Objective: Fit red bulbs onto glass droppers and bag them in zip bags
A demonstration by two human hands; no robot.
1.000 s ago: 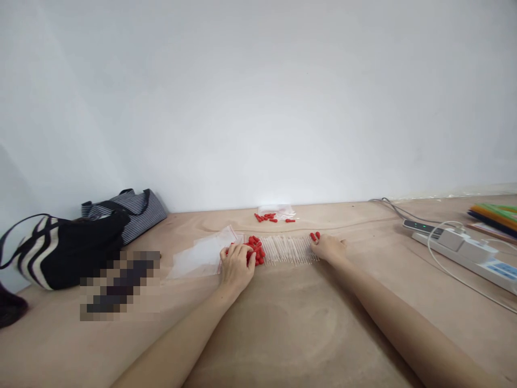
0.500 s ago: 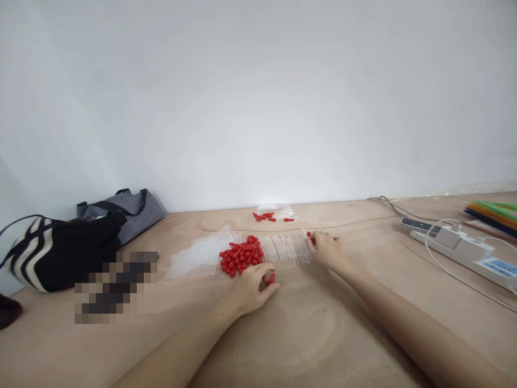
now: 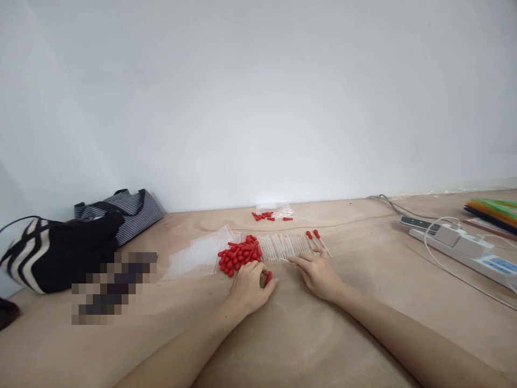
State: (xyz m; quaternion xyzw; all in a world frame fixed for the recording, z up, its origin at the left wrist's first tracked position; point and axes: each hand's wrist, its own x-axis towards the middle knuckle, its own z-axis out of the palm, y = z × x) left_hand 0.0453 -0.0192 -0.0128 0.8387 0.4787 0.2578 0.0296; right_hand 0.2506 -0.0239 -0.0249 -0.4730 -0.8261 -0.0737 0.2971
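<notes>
My left hand [image 3: 252, 285] is closed on a small red rubber bulb [image 3: 269, 277], which shows between thumb and fingers. Just beyond it lies a heap of red rubber bulbs [image 3: 240, 253]. My right hand [image 3: 317, 269] pinches a thin pale tube [image 3: 285, 260] whose end points left toward the left hand. Behind the fingers runs a row of thin pale tubes [image 3: 278, 246] laid side by side. Two tubes with red bulbs on their far ends [image 3: 317, 234] lie at the row's right end, partly hidden by the right hand.
Clear zip bags [image 3: 197, 253] lie left of the heap. Farther back are more loose bulbs [image 3: 264, 216] and a small bag [image 3: 274, 207]. Black and striped bags [image 3: 76, 250] stand at left. A power strip [image 3: 468, 253] with cables and coloured folders [image 3: 493, 213] lie at right.
My right hand has left a bulb-tipped tube at the row's right end, moved left and nearer, and now pinches another thin tube. The left hand stays nearly in place with its bulb.
</notes>
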